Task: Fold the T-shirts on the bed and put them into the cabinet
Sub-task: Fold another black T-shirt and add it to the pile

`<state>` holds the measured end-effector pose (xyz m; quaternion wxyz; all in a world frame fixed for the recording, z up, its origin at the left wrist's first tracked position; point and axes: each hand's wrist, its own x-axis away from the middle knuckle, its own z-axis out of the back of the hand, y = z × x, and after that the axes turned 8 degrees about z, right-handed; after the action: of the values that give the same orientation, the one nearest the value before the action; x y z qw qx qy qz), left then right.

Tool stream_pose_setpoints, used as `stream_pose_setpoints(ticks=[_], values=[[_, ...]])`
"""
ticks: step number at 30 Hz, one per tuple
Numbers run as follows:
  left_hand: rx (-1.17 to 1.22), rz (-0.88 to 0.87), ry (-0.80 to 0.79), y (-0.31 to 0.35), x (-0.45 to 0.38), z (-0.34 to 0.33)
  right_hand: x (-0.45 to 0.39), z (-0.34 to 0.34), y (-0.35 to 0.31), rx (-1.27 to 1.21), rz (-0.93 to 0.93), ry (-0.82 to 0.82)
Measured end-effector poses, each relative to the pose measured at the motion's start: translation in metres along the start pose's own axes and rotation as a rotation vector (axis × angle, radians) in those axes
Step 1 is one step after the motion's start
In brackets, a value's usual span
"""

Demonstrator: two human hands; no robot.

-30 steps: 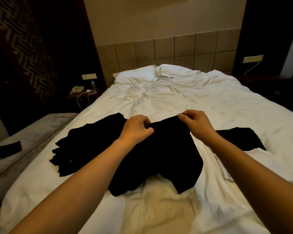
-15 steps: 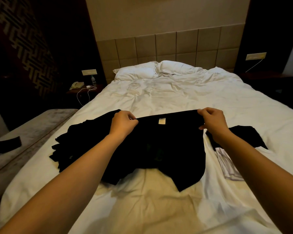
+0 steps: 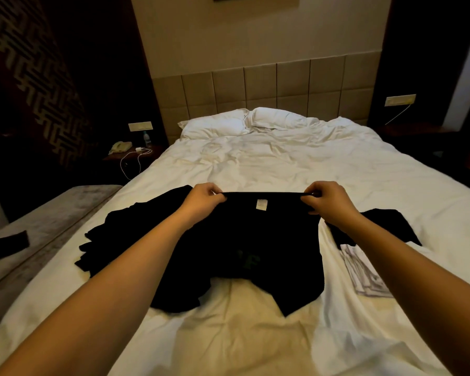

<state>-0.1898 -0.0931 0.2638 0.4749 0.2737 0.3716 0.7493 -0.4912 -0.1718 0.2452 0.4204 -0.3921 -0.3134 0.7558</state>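
Both hands up over the near half of the bed. Left hand and right hand each pinch one end of the top edge of a black T-shirt, fingers curled tight on the cloth. That edge is pulled taut and straight between them, a white tag showing just under it at the middle. The rest of the shirt hangs and spreads toward the foot of the bed, its lower part still bunched and uneven, one corner trailing to a point.

Toward the left edge of the bed: a heap of black cloth, loose and unfolded, partly under the held shirt. Cannot tell how many shirts are in it.

Toward the right edge, just past the right forearm: a flat black piece with squarer edges. It may be a shirt already folded; too dark to be sure. Next to it, nearer the foot, a pale folded item, striped or creased; what it is I cannot tell.

Progress, as a judgement: early. The held shirt is only being spread, no fold made in it yet. The heap at the left waits. At most one shirt looks folded. No cabinet is in view, so nothing can be counted as put away; all of that stage appears to remain.

Off the bed: a bench along the left side with a dark object on it, and a nightstand with phone and cable.
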Motion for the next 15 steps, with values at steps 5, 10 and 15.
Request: stream_pose_setpoints(ticks=[5,10,15], values=[[-0.223,-0.079,0.059,-0.003,0.004,0.018,0.000,0.018,0.002,0.068,-0.035,-0.041],[0.238,0.088,-0.072,0.004,0.005,0.013,-0.002,0.021,-0.004,-0.118,-0.170,-0.005],[0.131,-0.005,-0.077,-0.001,-0.006,0.017,0.004,0.034,-0.001,-0.437,-0.188,-0.273]])
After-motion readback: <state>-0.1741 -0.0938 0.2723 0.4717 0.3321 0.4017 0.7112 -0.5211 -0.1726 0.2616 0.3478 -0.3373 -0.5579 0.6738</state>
